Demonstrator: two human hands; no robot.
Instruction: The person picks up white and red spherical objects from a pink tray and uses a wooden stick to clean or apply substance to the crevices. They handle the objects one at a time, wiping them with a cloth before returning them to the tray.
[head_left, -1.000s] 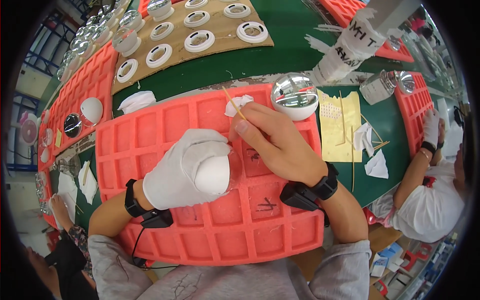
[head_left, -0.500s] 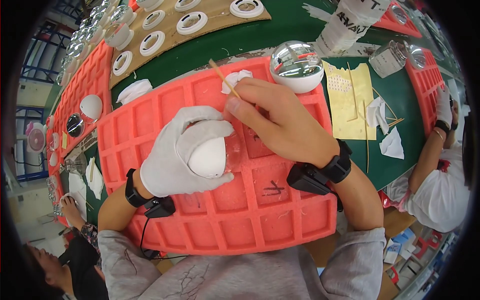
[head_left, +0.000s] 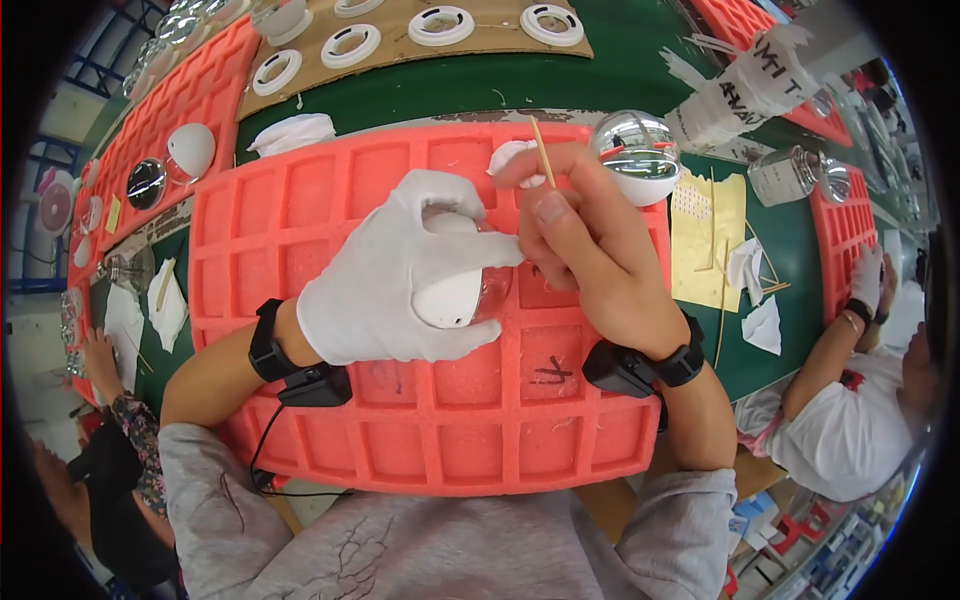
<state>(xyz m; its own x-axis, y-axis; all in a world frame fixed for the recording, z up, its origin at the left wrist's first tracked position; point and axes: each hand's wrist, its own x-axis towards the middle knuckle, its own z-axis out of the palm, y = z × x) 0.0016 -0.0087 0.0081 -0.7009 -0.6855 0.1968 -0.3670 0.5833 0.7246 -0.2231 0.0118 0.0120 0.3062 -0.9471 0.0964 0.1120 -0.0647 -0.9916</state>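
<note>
A ball, part opaque white and part clear, (head_left: 447, 303) rests in the grip of my left hand (head_left: 385, 285), which wears a white glove. Glove fingers wrap its far and near sides, and one finger reaches across the top toward the right, hiding part of it. To the right, apart from the ball, my bare right hand (head_left: 605, 265) pinches a thin wooden stick (head_left: 542, 150) that points up and away. Both hands are above a red foam tray (head_left: 470, 434) with square pockets. A crumpled white scrap (head_left: 508, 155) lies just beyond the right fingers.
A half-mirrored, half-white ball (head_left: 640, 160) stands at the tray's far right. Beside it lie a yellow sheet (head_left: 700, 270) with sticks, white scraps and a glass jar (head_left: 783, 178). White rings (head_left: 441, 26) sit on cardboard (head_left: 480, 62) at the back. Co-workers sit left and right.
My right hand has drawn back to the right from the ball, and the stick has turned more upright. A finger of my left glove now stretches out over the ball. The view has shifted slightly.
</note>
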